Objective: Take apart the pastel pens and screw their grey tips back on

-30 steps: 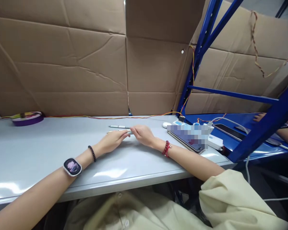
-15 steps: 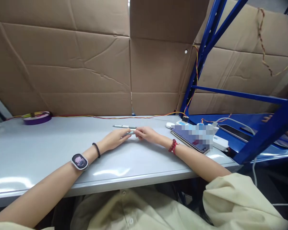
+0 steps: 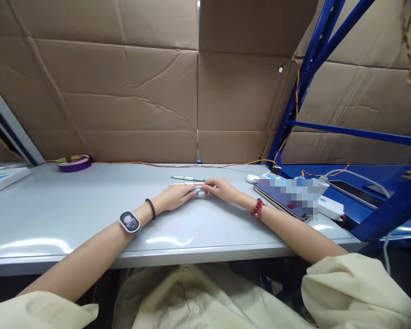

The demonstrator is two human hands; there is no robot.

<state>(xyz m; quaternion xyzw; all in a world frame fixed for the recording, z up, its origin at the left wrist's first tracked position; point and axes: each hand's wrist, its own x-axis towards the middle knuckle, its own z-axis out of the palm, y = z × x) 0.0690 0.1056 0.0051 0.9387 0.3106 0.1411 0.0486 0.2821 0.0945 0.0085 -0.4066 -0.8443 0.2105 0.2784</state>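
My left hand (image 3: 174, 197) rests low over the grey-white table, fingers closed on a pale blue pen (image 3: 199, 190). From the other side, my right hand (image 3: 223, 190) pinches the far end of this pen, so the fingertips of both hands nearly meet. Most of the held pen is hidden by the fingers. Just beyond the hands lies a pen with a grey-green end (image 3: 188, 178). A white pen (image 3: 185, 183) lies between it and my left hand, partly covered.
At the back left stands a purple-edged roll (image 3: 75, 164). A phone or tablet (image 3: 277, 201) lies right of my right arm, near a white earbud-like case (image 3: 252, 178) and a white charger (image 3: 331, 208). A blue rack post (image 3: 303, 87) rises behind; cardboard (image 3: 140, 91) walls the back.
The camera view has swung left, so everything sits further right. Both hands stay together on the pen; my right fingers have shifted slightly along its end.
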